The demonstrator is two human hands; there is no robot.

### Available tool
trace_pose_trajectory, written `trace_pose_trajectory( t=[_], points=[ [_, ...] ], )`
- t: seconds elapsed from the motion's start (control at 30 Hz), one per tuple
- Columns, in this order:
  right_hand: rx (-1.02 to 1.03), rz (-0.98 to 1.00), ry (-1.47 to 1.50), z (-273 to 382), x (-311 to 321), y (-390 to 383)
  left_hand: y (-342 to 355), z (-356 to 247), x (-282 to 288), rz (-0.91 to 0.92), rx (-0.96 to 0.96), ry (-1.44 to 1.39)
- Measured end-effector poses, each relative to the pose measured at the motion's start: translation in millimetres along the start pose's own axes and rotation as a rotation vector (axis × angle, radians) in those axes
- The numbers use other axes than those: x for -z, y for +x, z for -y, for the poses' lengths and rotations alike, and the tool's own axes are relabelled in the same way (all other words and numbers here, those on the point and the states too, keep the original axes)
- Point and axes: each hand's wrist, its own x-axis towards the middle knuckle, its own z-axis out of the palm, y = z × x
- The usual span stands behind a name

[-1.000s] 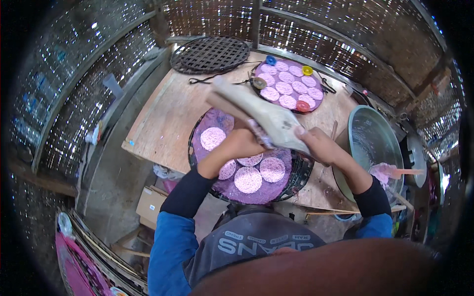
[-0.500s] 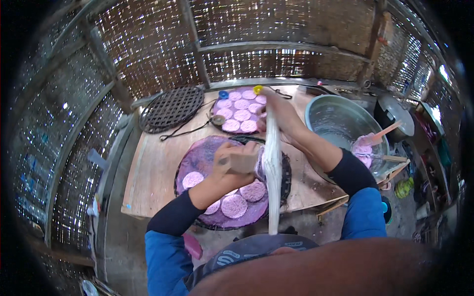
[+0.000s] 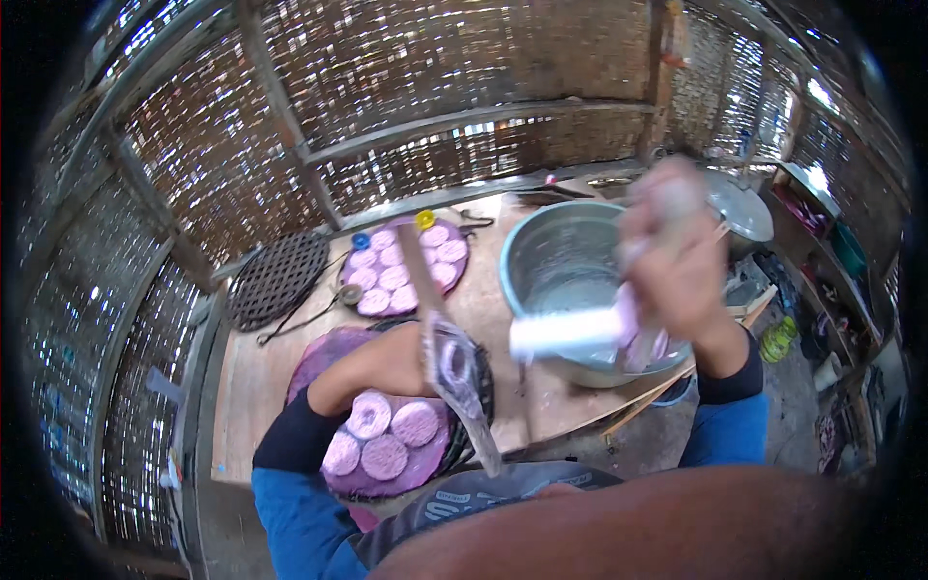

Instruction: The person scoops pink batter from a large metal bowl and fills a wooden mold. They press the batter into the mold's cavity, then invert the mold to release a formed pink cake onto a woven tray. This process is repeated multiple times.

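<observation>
My left hand (image 3: pixel 398 356) is closed around a long wooden press frame (image 3: pixel 464 391), which stands tilted above the near round tray (image 3: pixel 432 440). A round hole in it has pink-white residue around it; the wood hides part of my fingers. Over the near side of the big metal basin (image 3: pixel 527 246), my right hand (image 3: pixel 681 275) is raised and smeared by motion. It grips a white cylindrical piece (image 3: pixel 565 333) that points left. Pink dough (image 3: pixel 640 338) is at the cylinder's base. Several round pink lacy cakes (image 3: pixel 385 456) lie on the purple-stained tray.
A second round tray (image 3: pixel 462 266) with pink cakes stands farther back, with a blue ring (image 3: pixel 361 241) and a yellow ring (image 3: pixel 424 219) at its edge. A dark woven rack (image 3: pixel 278 278) lies at the left. Behind the wooden table (image 3: pixel 251 387) rises a woven wall (image 3: pixel 435 58).
My right hand has left the wooden bar's far end and moved right over the basin, with the white cylinder apart from the frame. My left hand has turned the frame. The view has shifted right.
</observation>
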Motion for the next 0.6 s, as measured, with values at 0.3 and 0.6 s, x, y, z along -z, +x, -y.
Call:
trace_pose_trajectory(
  t=[0.3,0.6],
  points=[
    [-0.232,-1.097,0.879,-132,86,3,175,10,-55,-0.51,-0.629,-0.469],
    [-0.566,0.865,-1.097,-141,128,-98,206,42,-59,-1.069,-0.571,-0.247]
  ],
)
